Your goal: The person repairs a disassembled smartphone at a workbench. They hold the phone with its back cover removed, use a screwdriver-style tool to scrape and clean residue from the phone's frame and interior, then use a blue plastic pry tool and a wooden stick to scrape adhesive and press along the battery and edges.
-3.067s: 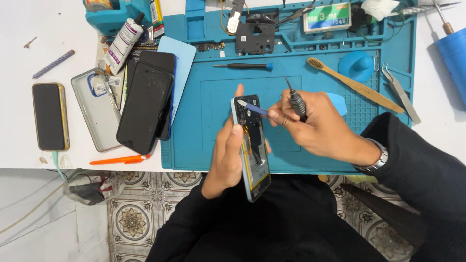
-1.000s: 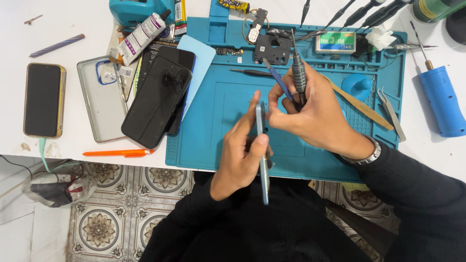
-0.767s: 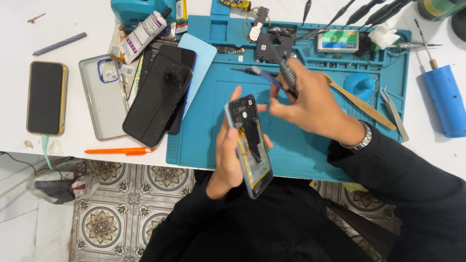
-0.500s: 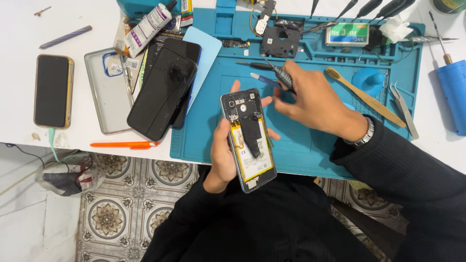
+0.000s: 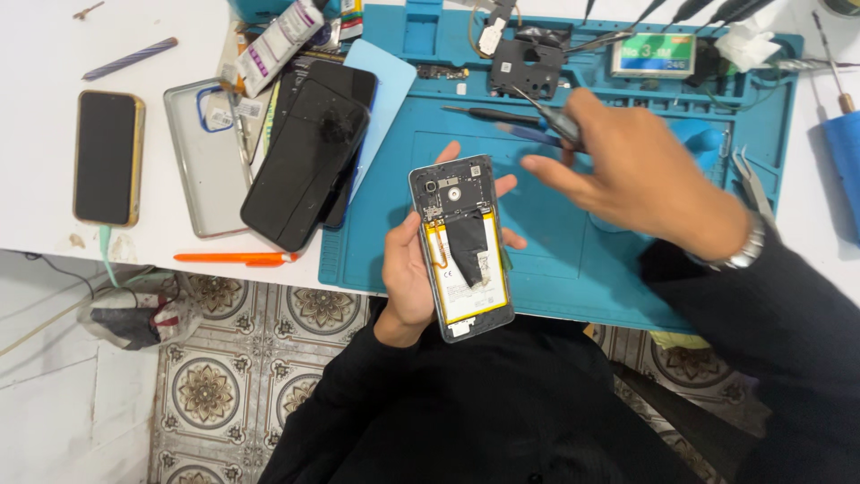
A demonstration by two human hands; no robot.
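Note:
My left hand cradles an opened phone with its back cover off, battery and black tape facing up, held over the front edge of the blue work mat. My right hand hovers over the mat to the right of the phone, fingers closed around a dark-handled screwdriver whose tip points toward the back of the mat. A blue-handled tool lies on the mat just beyond the fingers. A watch sits on my right wrist.
Left of the mat lie stacked black phones, a clear case, a gold-edged phone, an orange pen and a glue tube. A black part, tweezers and a blue cylinder sit further right.
The phone has turned from edge-on to lying flat, open side up, in my left hand. My right hand has drawn away from it, toward the back of the mat, with the screwdriver.

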